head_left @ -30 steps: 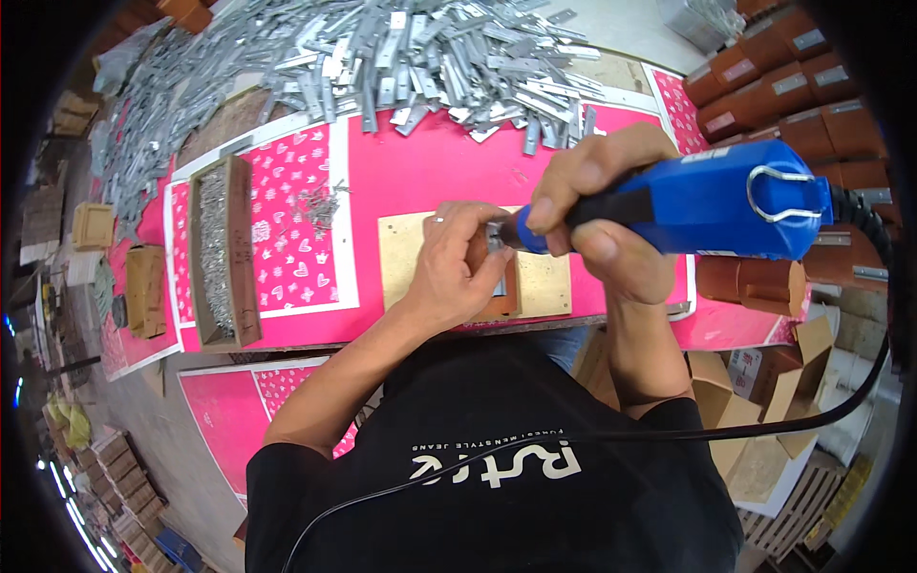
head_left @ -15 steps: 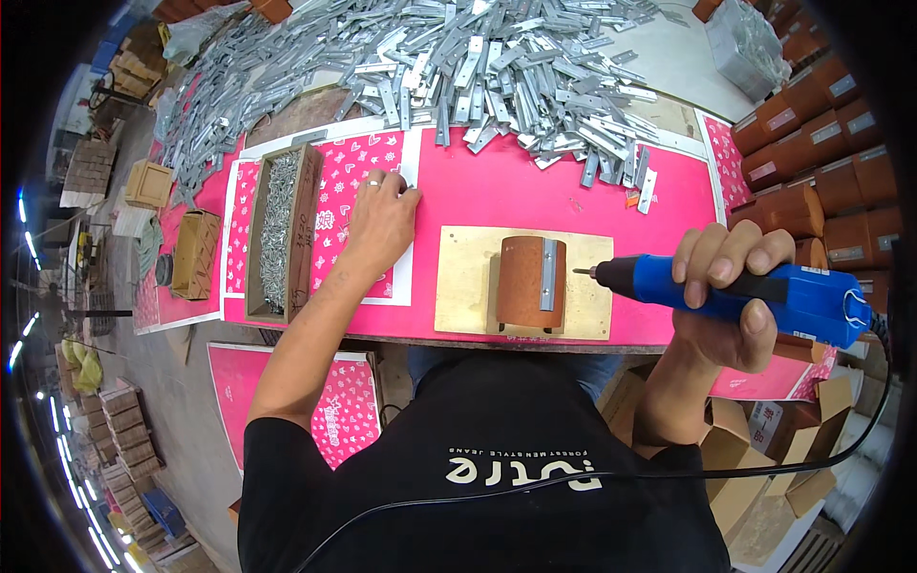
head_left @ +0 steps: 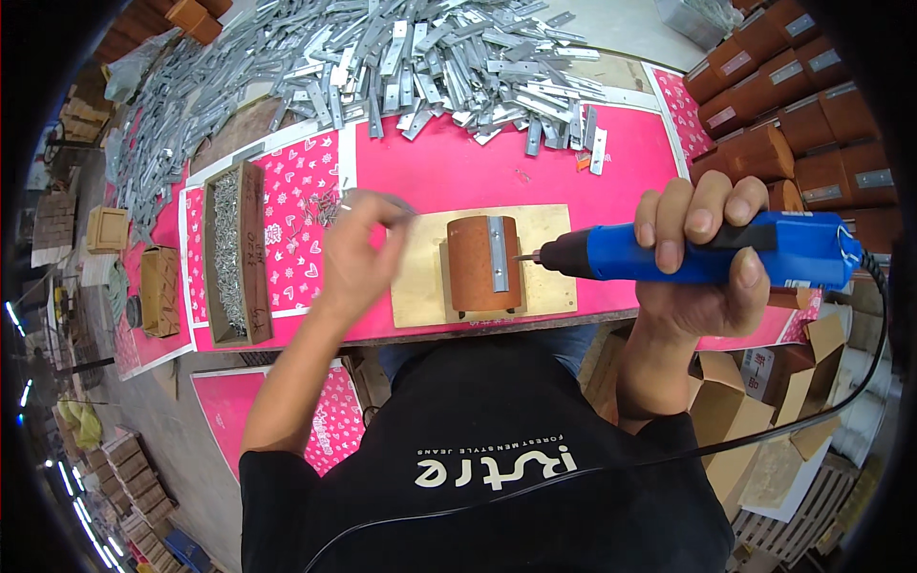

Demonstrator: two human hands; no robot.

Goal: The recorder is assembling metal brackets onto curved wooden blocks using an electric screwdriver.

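Since half a second ago, the left hand [head_left: 361, 256] has been lifted off the loose fasteners [head_left: 320, 210], which have been uncovered, and brought to the board [head_left: 418, 286]; it is blurred, so whether anything is pinched cannot be told. The driver [head_left: 611, 250] has been moved by the right hand [head_left: 688, 304] from beside the block [head_left: 466, 263] to its right edge. The strip [head_left: 499, 253], partly hidden by the left hand a second ago, has been exposed.

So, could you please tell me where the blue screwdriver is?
The blue screwdriver is right of centre in the head view, held in the right hand, tip beside the brown block.
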